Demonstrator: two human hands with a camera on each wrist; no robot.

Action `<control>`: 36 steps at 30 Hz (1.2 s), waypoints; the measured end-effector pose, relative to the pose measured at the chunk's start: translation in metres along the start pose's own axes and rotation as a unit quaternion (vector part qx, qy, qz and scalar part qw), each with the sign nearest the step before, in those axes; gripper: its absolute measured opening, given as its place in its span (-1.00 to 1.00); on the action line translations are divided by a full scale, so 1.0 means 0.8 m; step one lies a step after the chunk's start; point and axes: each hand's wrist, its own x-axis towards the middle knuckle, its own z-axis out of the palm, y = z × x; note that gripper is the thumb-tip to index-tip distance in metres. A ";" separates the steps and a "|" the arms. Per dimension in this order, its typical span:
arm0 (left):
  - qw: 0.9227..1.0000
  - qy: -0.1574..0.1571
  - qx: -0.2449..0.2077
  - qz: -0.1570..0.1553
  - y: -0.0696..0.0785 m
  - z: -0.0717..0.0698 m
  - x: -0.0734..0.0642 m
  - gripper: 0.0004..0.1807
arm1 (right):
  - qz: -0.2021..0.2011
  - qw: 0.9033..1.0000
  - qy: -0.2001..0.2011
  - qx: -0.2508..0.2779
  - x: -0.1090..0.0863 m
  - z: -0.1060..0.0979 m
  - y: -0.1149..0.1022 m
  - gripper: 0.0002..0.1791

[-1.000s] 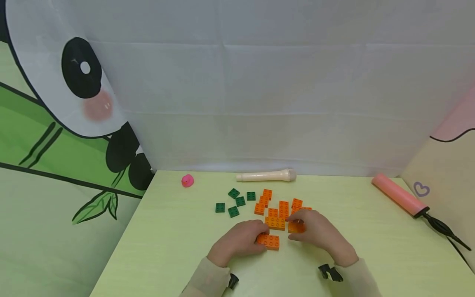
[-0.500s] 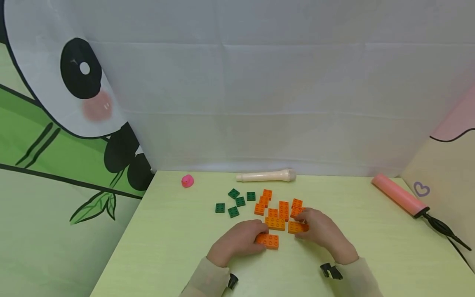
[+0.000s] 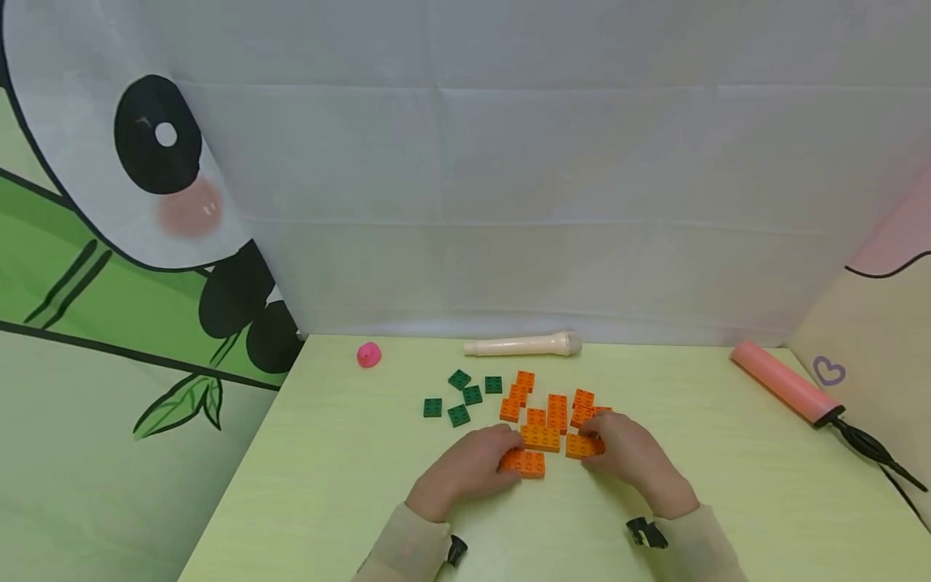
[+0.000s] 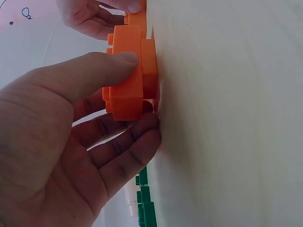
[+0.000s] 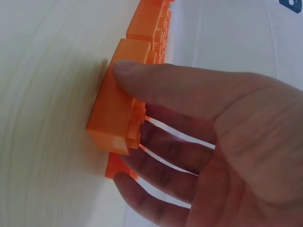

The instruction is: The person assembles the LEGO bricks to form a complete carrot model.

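Observation:
My left hand (image 3: pixel 471 464) grips an orange toy building brick (image 3: pixel 531 465) by its left end. In the left wrist view the thumb lies on the near side of this brick (image 4: pixel 127 87), held off the table, with curled fingers beyond it. Just behind it lies a lighter orange brick (image 3: pixel 541 438). At the right, my right hand (image 3: pixel 633 454) pinches another lighter orange brick (image 3: pixel 579 446) by its right end. Its thumb presses the brick's long side (image 5: pixel 113 106) in the right wrist view. The fingertips behind are partly hidden.
Several orange bricks (image 3: pixel 557 412) lie behind the hands, with several small green bricks (image 3: pixel 472 394) to their left. A white toy microphone (image 3: pixel 522 345) and a pink toy (image 3: pixel 368 354) lie at the back. A pink pump (image 3: pixel 785 383) lies far right on the table (image 3: pixel 327 485).
My left hand has shifted its orange brick slightly away from me, toward the brick behind it. The right hand has slid right along its brick to the right end.

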 end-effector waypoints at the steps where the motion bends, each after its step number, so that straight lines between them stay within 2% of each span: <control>1: 1.000 0.003 0.001 -0.001 0.000 0.001 0.000 -0.69 | 0.001 1.000 0.000 0.001 0.000 0.000 0.000 -0.61; 9: 1.000 0.012 0.007 -0.011 -0.003 0.003 0.000 -0.65 | 0.008 1.000 -0.002 0.001 -0.001 0.001 -0.001 -0.61; 21: 1.000 0.016 -0.013 0.005 -0.006 0.003 0.000 -0.65 | 0.015 1.000 0.002 0.027 -0.001 -0.004 0.002 -0.66; 36: 1.000 0.017 -0.004 0.010 -0.006 0.002 0.001 -0.70 | -0.061 0.997 -0.012 0.056 -0.001 -0.015 -0.019 -0.72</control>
